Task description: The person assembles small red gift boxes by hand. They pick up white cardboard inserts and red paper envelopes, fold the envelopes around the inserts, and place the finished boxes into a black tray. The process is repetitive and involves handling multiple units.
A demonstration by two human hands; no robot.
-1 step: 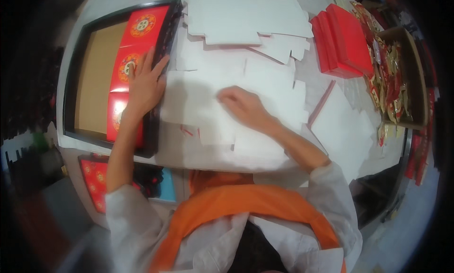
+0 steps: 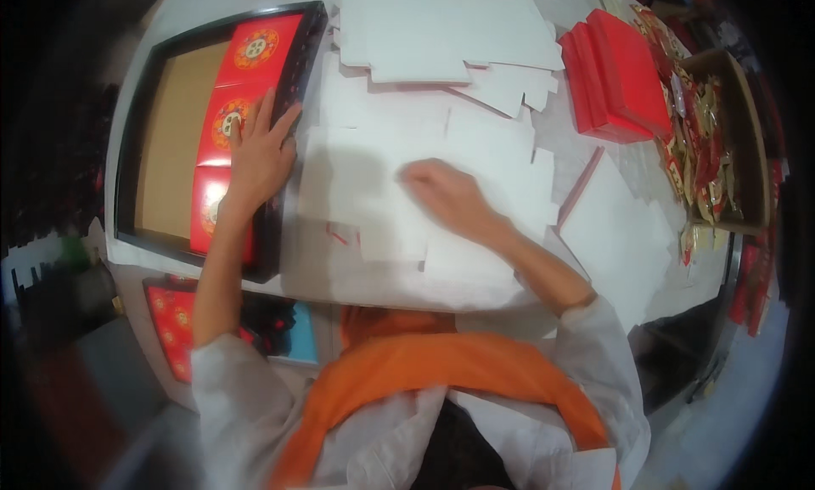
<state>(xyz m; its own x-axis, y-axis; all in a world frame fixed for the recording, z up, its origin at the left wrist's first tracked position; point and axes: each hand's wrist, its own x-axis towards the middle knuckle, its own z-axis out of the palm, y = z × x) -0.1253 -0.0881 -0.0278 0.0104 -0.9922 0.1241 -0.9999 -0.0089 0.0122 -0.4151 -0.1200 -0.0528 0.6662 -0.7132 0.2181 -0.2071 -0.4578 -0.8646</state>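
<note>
With the dial centred on the view, the black tray (image 2: pixel 127 180) lies at ten o'clock on the surface (image 2: pixel 365 290), its red boxes (image 2: pixel 270 64) in a row along its three o'clock wall. The left hand (image 2: pixel 257 154) is open, fingers spread, seemingly resting on the middle box. The right hand (image 2: pixel 446 197) is curled over the white card (image 2: pixel 475 142); blur hides whether it is fully closed or pinching anything.

Firm pressure from the left hand could dent the middle lid or push the row toward nine o'clock, where the tray's brown base shows and nothing braces the boxes. A sweep of the right forearm could drag or crease the overlapping card. A knock could topple the red stack (image 2: pixel 632 78) at two o'clock.

Counted: one tray, three boxes in it, apparently three in the stack, and one brown carton (image 2: pixel 754 133) between two and three o'clock. Its wrapped packets (image 2: pixel 705 163) and the card pieces overlap too much to count.
</note>
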